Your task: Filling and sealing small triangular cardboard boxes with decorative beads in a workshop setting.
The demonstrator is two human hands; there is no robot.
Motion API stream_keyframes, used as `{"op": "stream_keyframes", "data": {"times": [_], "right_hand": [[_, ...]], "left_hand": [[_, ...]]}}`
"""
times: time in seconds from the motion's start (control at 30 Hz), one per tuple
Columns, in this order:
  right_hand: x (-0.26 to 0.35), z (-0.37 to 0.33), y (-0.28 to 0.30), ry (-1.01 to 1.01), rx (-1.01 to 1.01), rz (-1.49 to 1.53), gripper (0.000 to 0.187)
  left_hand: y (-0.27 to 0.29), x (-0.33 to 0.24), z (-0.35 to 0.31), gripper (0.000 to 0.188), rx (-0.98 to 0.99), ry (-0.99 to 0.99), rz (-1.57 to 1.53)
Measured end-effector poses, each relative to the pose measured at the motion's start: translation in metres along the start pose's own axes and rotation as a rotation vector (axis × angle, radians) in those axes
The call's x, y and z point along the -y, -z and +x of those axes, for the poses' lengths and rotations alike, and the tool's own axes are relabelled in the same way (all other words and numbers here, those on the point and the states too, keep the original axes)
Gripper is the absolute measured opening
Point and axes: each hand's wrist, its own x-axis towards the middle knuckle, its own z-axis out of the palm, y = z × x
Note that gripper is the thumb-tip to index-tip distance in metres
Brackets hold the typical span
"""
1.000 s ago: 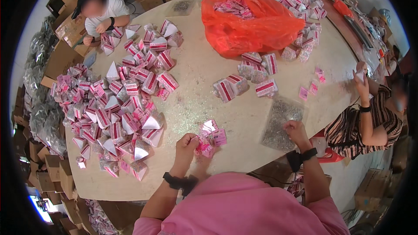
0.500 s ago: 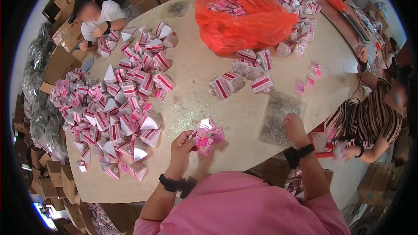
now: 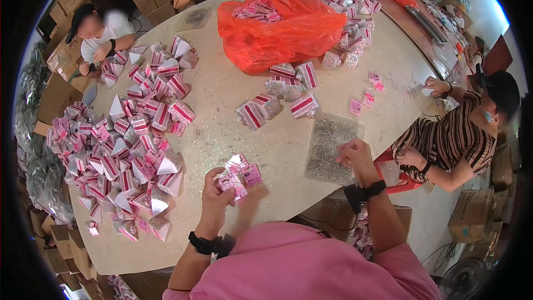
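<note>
My left hand (image 3: pixel 213 197) is closed on a small fan of pink printed cards (image 3: pixel 233 183), held over the near middle of the table. White patches show among the cards' pink faces. My right hand (image 3: pixel 360 160) is over the near right corner of a flat grey sheet or tray (image 3: pixel 325 153), strewn with many tiny thin silvery pieces. Its thumb and fingertips are pinched together, and whatever they grip is too small to make out.
A heap of pink-and-white wedge-shaped packs (image 3: pixel 130 150) covers the table's left. Several such packs (image 3: pixel 304 105) lie mid-table by a red plastic bag (image 3: pixel 277 39) of pink cards. Loose pink cards (image 3: pixel 368 98) lie at right. A co-worker in stripes (image 3: pixel 455 139) sits at right; others sit beyond.
The whole view has shifted, so the table appears further left. My right hand has gone from a loose fist to a fingertip pinch over the grey sheet. My left hand keeps the cards.
</note>
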Motion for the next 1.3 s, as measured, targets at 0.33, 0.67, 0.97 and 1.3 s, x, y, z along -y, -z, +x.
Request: {"op": "stream_keyframes", "data": {"times": [0.33, 0.67, 0.97, 1.3], "right_hand": [[-0.01, 0.0, -0.01, -0.029, 0.018, 0.009, 0.006], [0.062, -0.059, -0.114, 0.031, 0.497, -0.063, 0.007], [0.085, -0.068, -0.162, 0.857, 0.553, -0.608, 0.003], [0.101, -0.062, -0.175, 1.128, 0.821, -0.866, 0.015]], "left_hand": [[0.003, 0.007, -0.006, 0.037, 0.05, -0.027, 0.055], [-0.013, -0.008, -0.022, 0.057, 0.102, -0.166, -0.039], [-0.017, -0.01, -0.025, 0.06, 0.157, -0.217, -0.041], [-0.006, -0.016, -0.026, 0.053, 0.21, -0.13, 0.154]]}}
